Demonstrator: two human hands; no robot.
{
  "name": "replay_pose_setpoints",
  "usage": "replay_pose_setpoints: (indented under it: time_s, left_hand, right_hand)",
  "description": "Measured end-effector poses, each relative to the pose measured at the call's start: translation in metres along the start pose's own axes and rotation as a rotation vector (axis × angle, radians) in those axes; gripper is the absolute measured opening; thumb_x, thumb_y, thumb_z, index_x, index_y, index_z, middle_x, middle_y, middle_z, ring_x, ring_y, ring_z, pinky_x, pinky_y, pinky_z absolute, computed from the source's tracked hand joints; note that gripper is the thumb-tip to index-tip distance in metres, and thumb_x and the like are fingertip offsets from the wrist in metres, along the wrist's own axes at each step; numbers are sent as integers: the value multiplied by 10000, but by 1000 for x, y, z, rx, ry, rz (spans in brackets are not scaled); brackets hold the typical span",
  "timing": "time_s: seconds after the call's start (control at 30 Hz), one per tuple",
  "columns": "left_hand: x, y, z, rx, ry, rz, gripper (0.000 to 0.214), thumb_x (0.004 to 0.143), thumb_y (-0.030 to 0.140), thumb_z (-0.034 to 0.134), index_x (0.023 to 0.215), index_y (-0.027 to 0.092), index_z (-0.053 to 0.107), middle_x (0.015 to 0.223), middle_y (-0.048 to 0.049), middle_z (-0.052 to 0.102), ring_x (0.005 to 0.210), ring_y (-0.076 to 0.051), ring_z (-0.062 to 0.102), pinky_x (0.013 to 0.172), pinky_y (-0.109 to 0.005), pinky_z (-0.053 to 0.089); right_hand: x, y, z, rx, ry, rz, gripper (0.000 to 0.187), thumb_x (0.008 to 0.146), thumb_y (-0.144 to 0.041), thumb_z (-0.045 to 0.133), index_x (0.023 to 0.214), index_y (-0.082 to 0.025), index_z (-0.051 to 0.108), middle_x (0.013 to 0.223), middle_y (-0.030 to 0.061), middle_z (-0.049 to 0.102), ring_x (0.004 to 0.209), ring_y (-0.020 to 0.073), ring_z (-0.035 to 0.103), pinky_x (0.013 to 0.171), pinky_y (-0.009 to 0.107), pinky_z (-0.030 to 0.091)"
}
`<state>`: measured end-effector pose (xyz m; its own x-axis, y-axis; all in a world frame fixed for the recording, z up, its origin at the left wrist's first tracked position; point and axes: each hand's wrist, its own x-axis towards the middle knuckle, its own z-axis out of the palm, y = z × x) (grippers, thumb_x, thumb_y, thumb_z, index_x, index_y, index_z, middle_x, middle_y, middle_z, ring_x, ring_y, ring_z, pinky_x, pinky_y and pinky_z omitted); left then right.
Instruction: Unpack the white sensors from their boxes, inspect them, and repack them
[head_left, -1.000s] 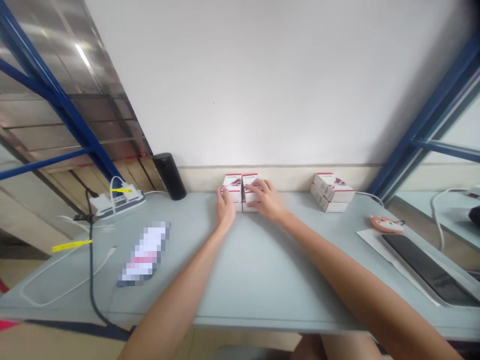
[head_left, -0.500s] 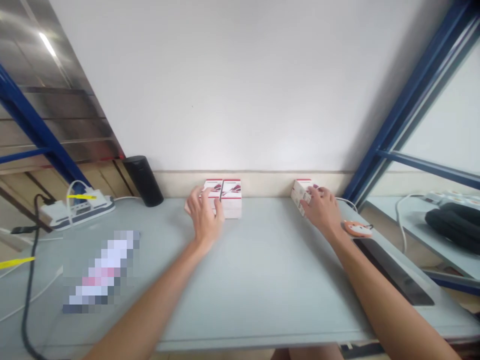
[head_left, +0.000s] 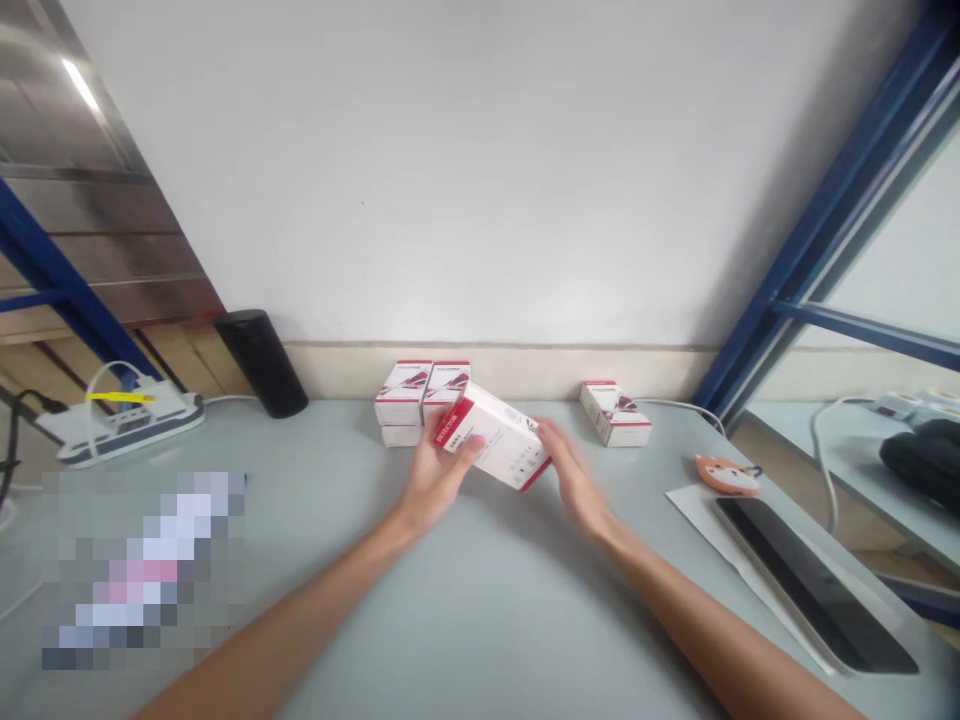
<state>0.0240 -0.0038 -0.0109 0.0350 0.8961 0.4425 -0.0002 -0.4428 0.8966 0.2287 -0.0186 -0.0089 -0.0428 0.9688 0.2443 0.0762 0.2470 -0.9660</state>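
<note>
A white box with red ends (head_left: 495, 448) is held tilted above the grey table (head_left: 480, 600), between both hands. My left hand (head_left: 435, 478) grips its left end with the thumb on top. My right hand (head_left: 574, 478) presses its right end with straight fingers. Just behind them, a stack of similar white-and-red boxes (head_left: 420, 398) stands against the wall. One more such box (head_left: 615, 413) lies alone to the right.
A black cylinder (head_left: 261, 362) stands at the back left, beside a white power strip (head_left: 124, 425) with cables. An orange mouse (head_left: 727, 473) and a dark flat device on paper (head_left: 810, 580) lie at the right. A blurred-out item (head_left: 142, 570) is at the near left.
My right hand took a box from the right pile and carried it to the middle. My left hand left the stack and closed on that box's left end.
</note>
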Motion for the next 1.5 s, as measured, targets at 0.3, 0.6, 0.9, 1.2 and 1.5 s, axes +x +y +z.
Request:
replay_pose_setpoints:
  time_s: [0.3, 0.6, 0.9, 1.2, 1.5]
  left_hand:
    - [-17, 7, 0, 384, -139, 151, 642, 871, 401, 791, 1429, 289, 494, 1314, -95, 710, 1189, -271, 710, 983, -381, 609]
    - [-15, 7, -6, 575, -247, 251, 707, 889, 368, 771, 1510, 315, 436, 1391, -102, 667, 1246, -296, 677, 1039, -446, 586]
    - [-16, 19, -3, 746, -258, 956, 761, 816, 201, 810, 1451, 410, 448, 1558, -124, 447, 1403, -336, 538, 1092, -516, 525]
    - [-13, 24, -2, 702, -272, 683, 537, 886, 298, 774, 1358, 278, 519, 1290, -132, 703, 1192, -283, 692, 997, -482, 576]
    - [-7, 8, -8, 655, -69, 797, 479, 867, 177, 780, 1231, 293, 491, 1300, -109, 620, 1203, -248, 691, 957, -436, 615]
  right_hand:
    - [-6, -6, -6, -447, -36, -504, 513, 964, -374, 599, 1450, -263, 478, 1366, 137, 658, 1210, 306, 652, 1041, 502, 535]
    - [-3, -15, -12, -395, 13, -529, 245, 835, -341, 669, 1039, -247, 572, 961, 41, 688, 883, 234, 644, 825, 385, 532]
    - [3, -22, -8, -50, -11, -98, 293, 975, -536, 557, 976, -247, 602, 855, -7, 635, 724, 178, 601, 631, 278, 486]
    - [-5, -19, -11, -408, 87, -572, 309, 996, -408, 514, 1255, -286, 628, 1247, 115, 630, 1151, 291, 634, 1000, 502, 536]
    - [-1, -21, -15, -806, 249, -793, 81, 937, -313, 657, 975, -299, 727, 1294, 105, 627, 1148, 330, 635, 1007, 545, 510]
